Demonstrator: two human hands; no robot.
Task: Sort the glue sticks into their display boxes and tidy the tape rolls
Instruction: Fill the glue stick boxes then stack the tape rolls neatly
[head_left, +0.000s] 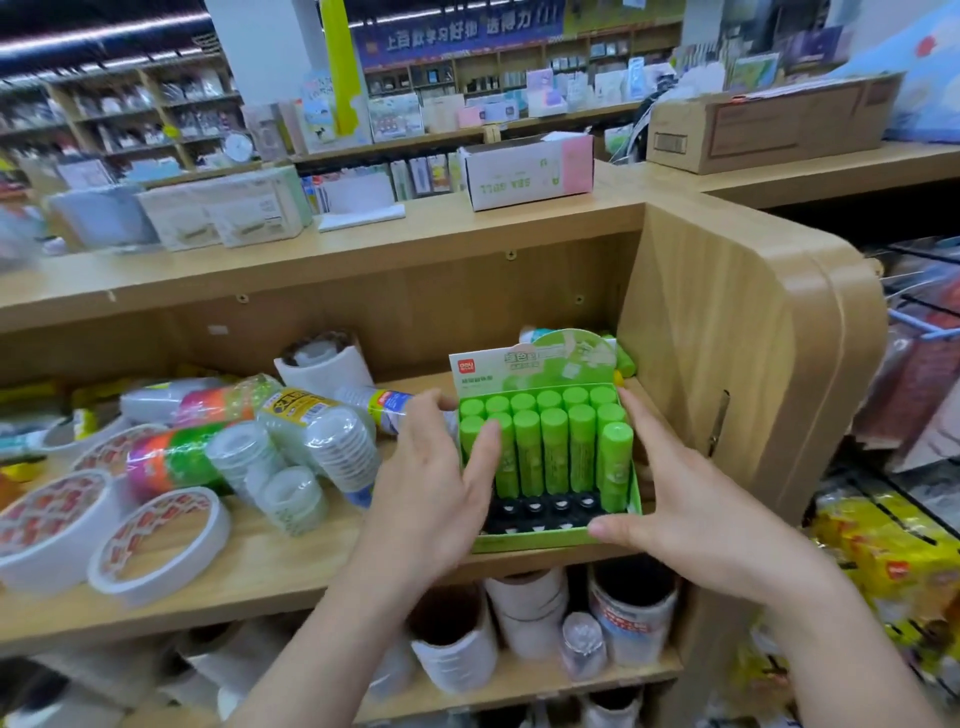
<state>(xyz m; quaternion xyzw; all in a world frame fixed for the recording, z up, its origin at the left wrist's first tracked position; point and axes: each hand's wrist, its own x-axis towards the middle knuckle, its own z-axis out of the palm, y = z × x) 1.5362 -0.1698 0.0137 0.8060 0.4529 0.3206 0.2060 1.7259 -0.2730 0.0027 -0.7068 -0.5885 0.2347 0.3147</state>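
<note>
Display box (540, 543) of glue sticks (554, 447) is gripped on its left by the left hand (421, 493), pressed flat-fingered by the right hand (691, 501).

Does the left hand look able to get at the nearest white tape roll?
Probably, once it lets go: the left hand holds the display box, but the white tape roll lies uncovered at the open shelf front.
</note>
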